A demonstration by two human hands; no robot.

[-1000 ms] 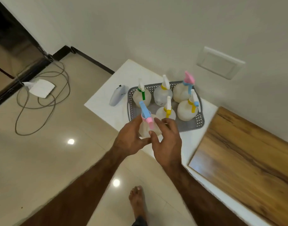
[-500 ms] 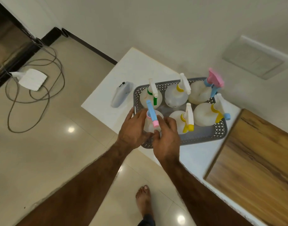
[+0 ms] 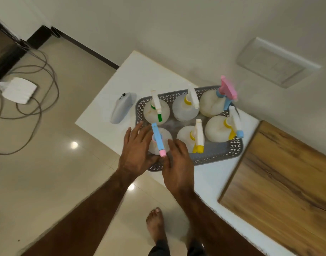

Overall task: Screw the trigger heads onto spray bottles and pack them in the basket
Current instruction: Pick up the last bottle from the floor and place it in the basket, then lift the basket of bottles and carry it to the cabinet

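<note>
A grey perforated basket (image 3: 214, 157) stands on the white table (image 3: 140, 76) and holds several white spray bottles with trigger heads on. The near-left one (image 3: 166, 135) carries a blue and pink trigger head (image 3: 158, 140) and stands upright in the basket's near-left corner. My left hand (image 3: 136, 152) lies at its left side with fingers straight and spread. At the bottle's right side, my right hand (image 3: 177, 161) also has its fingers straight. Whether either hand touches the bottle is unclear. The other bottles have green (image 3: 156, 111), yellow (image 3: 188, 134) and pink (image 3: 212, 104) parts.
A grey handheld device (image 3: 121, 109) lies on the table left of the basket. A wooden board (image 3: 280, 182) covers the table to the right. A switch plate (image 3: 276, 61) sits on the wall behind. Cables and a white adapter (image 3: 18, 90) lie on the floor; my foot (image 3: 156, 222) is below.
The blue and pink headed bottle went from in front of the basket down into its near-left corner. Both hands' fingers have straightened away from it.
</note>
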